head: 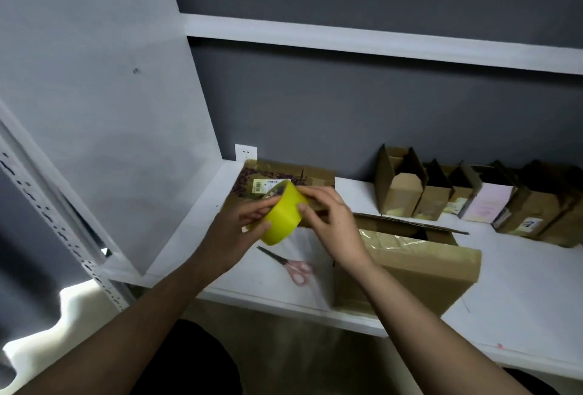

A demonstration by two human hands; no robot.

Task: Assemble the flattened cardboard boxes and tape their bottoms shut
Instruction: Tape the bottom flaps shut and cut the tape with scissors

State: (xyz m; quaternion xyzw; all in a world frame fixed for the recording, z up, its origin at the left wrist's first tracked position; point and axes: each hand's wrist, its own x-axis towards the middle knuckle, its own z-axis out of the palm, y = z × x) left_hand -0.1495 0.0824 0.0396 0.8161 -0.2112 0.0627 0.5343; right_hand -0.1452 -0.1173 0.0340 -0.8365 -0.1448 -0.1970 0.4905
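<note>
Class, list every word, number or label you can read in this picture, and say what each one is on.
Label on the right-hand brown carton: a short number, too blurred to read.
Barcode sticker on the flattened box behind the tape roll: print too small.
Pink-fronted box: faint marks, unreadable.

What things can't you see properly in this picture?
- Head view: the tape's loose end is hidden by the right hand on the yellow tape roll.
- Head view: the print on the label of the flat cardboard behind the hands is too small to read.
- Head view: the row of small boxes is cut off by the right edge.
- Head view: the scissors are blurred.
</note>
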